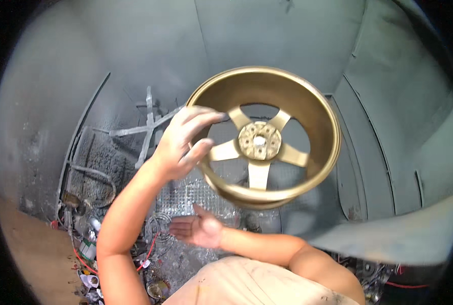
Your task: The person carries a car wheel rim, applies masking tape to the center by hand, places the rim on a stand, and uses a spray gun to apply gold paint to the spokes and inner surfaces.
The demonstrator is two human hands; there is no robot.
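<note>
A gold five-spoke wheel rim point(259, 173) is in front of me, its hollow barrel facing up and toward me. A pale bolt or stud end shows at its hub; whatever supports the wheel below is mostly hidden. My left hand point(183, 140) is at the rim's left edge, slightly blurred, with curved fingers and thumb apart over the lip. I cannot tell whether it touches the metal. Lower down, below the wheel's left side, my right hand point(201, 231) is open, palm showing and fingers pointing left, apart from the wheel.
Grey walls point(150, 46) surround the space. Behind my left hand stands a grey-coated crossed frame point(149, 127). Coiled hose point(158, 223) lies on the floor beside a red line point(150, 249). Cups and clutter point(88, 279) fill the lower left. A pale sheet-like surface point(389, 244) spans the right.
</note>
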